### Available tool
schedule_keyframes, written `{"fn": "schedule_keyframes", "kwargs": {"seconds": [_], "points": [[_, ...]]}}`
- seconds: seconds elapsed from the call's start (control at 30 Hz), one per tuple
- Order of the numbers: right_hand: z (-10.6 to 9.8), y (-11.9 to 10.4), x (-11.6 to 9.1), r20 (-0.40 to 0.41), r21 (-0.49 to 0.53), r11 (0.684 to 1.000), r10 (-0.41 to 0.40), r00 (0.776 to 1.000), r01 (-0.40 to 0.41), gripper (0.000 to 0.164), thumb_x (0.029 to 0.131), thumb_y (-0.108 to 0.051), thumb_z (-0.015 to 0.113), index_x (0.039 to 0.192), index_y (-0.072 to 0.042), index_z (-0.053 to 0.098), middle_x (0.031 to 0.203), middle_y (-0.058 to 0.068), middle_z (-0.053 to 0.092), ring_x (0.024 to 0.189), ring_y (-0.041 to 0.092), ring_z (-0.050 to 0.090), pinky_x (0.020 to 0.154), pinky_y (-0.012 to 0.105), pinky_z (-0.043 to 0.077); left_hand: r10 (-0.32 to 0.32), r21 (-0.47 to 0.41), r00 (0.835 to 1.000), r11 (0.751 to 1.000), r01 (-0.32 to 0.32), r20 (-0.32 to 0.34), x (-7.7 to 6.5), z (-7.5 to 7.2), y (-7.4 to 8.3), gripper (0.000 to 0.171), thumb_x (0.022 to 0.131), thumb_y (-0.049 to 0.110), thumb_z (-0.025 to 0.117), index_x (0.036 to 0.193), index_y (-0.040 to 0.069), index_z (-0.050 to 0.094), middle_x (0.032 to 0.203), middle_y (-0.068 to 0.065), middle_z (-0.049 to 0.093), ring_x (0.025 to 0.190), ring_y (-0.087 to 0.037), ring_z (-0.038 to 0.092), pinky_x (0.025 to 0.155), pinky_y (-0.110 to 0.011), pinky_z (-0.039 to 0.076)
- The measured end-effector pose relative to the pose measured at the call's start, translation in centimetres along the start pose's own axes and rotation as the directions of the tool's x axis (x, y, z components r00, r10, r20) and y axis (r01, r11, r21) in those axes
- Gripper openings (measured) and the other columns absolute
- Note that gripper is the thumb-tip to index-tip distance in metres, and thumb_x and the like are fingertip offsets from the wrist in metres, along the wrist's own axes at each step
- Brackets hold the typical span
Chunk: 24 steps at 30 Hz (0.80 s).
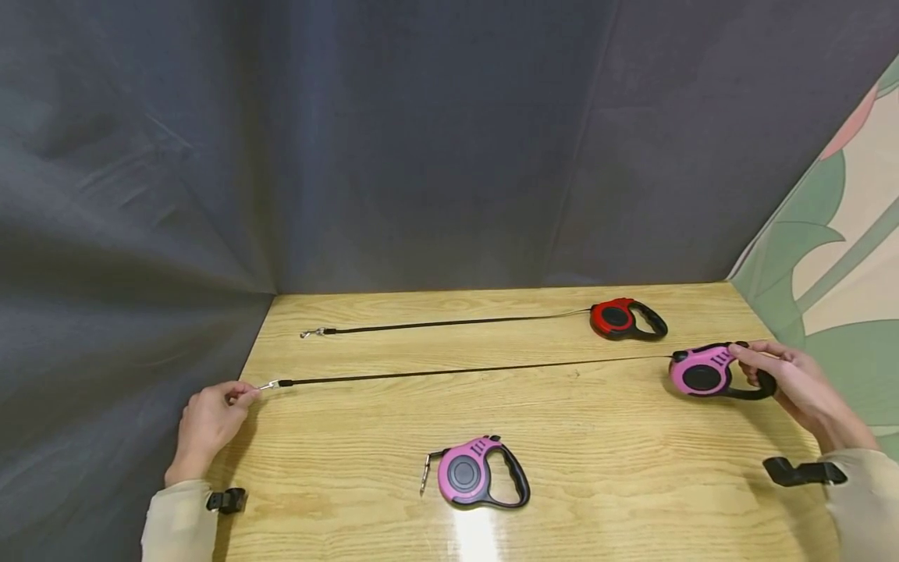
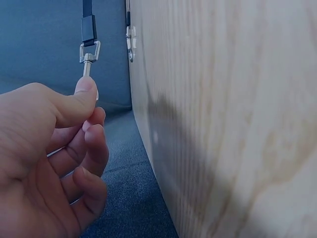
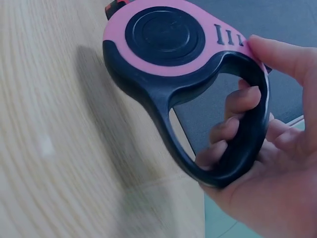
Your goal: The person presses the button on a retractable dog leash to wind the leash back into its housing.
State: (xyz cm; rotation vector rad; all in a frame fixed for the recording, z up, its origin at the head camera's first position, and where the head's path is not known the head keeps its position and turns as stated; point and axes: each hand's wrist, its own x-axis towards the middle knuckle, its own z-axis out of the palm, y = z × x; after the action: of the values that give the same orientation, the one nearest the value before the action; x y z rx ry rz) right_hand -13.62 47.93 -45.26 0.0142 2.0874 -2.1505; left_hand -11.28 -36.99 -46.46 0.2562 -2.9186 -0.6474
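A pink and black retractable dog leash (image 1: 702,378) is gripped by my right hand (image 1: 801,382); in the right wrist view the fingers (image 3: 225,131) curl through its black handle (image 3: 252,129). Its thin black cord (image 1: 435,372) runs taut leftward across the table to a metal clip (image 1: 270,385). My left hand (image 1: 214,421) pinches that clip between thumb and fingertips, as the left wrist view shows. The part of the clip under the thumb is hidden.
Behind lies a red retractable leash (image 1: 618,320), its cord drawn out left to a metal clip (image 1: 313,332). A second pink leash (image 1: 465,473), wound in, rests near the front middle of the wooden table (image 1: 337,484). Grey cloth (image 1: 435,156) stands behind and at left.
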Motion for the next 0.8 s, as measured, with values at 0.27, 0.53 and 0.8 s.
{"fn": "schedule_keyframes", "kwargs": {"seconds": [0.27,0.53,0.8], "points": [[0.4,0.1,0.0,-0.048,0.044,0.999,-0.008,0.999,0.010,0.022,0.111,-0.005,0.051,0.096,-0.014,0.065,0.079,-0.006,0.064,0.074,0.009,0.056,0.067,0.026,0.041,0.013,-0.003,1.000,1.000,-0.013,-0.018,-0.1,0.1,0.0,0.026,0.103,0.022,0.073,0.107,-0.003,0.076,0.093,-0.019,0.075,0.068,-0.021,0.052,0.061,-0.033,0.036],[1.6,0.3,0.4,-0.030,-0.056,0.998,-0.026,0.999,0.024,0.017,0.110,-0.007,0.055,0.097,-0.014,0.064,0.080,-0.008,0.063,0.080,0.008,0.050,0.066,0.034,0.024,0.028,-0.024,1.000,0.999,-0.028,-0.004,-0.3,0.1,0.5,0.027,0.103,0.025,0.073,0.110,-0.001,0.078,0.097,-0.020,0.077,0.066,-0.018,0.053,0.061,-0.033,0.038],[2.1,0.4,0.6,-0.032,-0.072,0.997,-0.037,0.999,0.035,0.021,0.110,-0.006,0.054,0.097,-0.017,0.066,0.078,-0.009,0.064,0.081,0.007,0.050,0.066,0.038,0.017,0.030,-0.030,0.999,0.999,-0.031,-0.012,-0.3,0.3,0.5,0.025,0.102,0.025,0.074,0.109,0.001,0.078,0.091,-0.015,0.077,0.065,-0.018,0.053,0.060,-0.033,0.038]]}}
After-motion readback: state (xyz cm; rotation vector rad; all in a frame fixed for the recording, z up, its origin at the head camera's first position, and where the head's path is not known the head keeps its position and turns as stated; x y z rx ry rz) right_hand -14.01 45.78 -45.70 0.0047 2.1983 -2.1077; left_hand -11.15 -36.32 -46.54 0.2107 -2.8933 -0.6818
